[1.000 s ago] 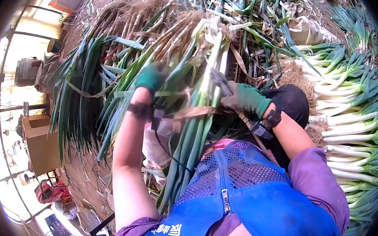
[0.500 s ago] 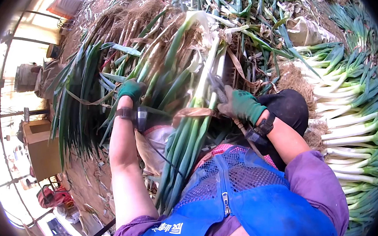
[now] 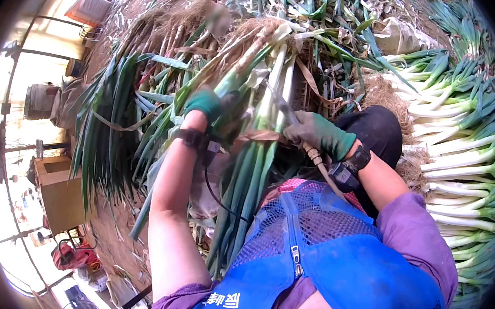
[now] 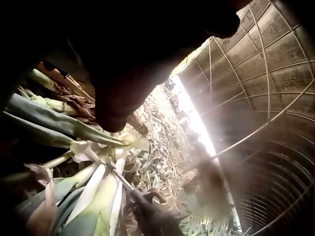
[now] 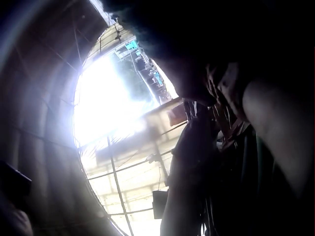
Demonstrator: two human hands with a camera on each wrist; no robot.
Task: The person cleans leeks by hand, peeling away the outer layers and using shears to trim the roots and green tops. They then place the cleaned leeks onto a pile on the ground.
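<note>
In the head view my left hand [image 3: 204, 105], in a green glove and blurred, grips a green onion [image 3: 259, 48] by its leafy part. Its brown, hairy root end points up and to the right. My gloved right hand [image 3: 321, 134] holds a blow gun [image 3: 283, 106], whose thin nozzle points up toward that onion; a hose [image 3: 316, 156] runs back from it. Between the hands lie several peeled green onions [image 3: 279, 82], white ends away from me. The left wrist view shows the gun's nozzle [image 4: 120, 178] beside white stalks, with the hand a dark outline. The right wrist view is mostly dark.
Unpeeled green onions [image 3: 103, 125] with dry roots are heaped on the left. Peeled ones [image 3: 463, 163] lie in a long row on the right. Torn leaves [image 3: 328, 3] litter the ground ahead. A cardboard box [image 3: 61, 192] stands at far left.
My left hand first went left to the heap of unpeeled onions, then came back right with a rooted green onion. My right hand has stayed nearly in place with the blow gun.
</note>
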